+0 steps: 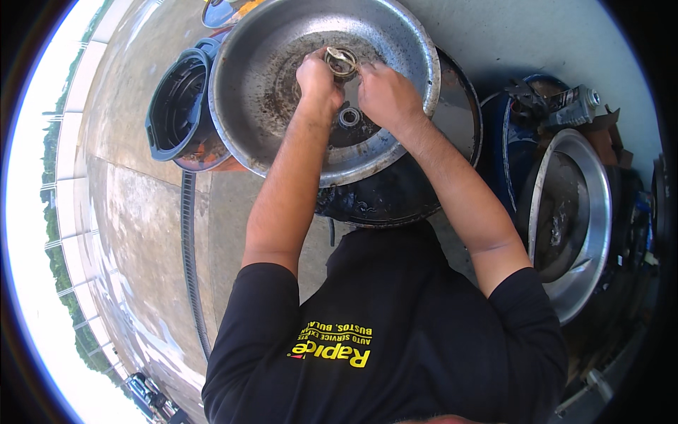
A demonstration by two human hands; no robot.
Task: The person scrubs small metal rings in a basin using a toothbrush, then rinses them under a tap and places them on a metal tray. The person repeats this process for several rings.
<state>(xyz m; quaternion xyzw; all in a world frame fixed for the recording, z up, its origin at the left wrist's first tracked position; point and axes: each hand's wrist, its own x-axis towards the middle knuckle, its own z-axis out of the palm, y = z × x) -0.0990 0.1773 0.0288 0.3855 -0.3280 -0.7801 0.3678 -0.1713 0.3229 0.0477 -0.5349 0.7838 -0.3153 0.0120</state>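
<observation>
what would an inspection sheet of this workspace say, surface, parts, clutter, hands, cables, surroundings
surface: metal basin, stained with dark grime, over a dark drum
job's things: metal ring raised between the hands, something pale at it; smaller ring-shaped part in the basin
clutter: black tub at left; second metal basin and grey bottle at right
hands: left hand and right hand both on the metal ring
cables: nothing seen
surroundings: concrete floor, drain grate, grey wall

"How is the left forearm (284, 180) lying?"
"It's slanting forward and inward, with the right forearm (459, 180) slanting in opposite."
"And the left hand (318, 85)?"
"It's curling inward; near it, the right hand (387, 95) is pinching, its back facing up."
</observation>
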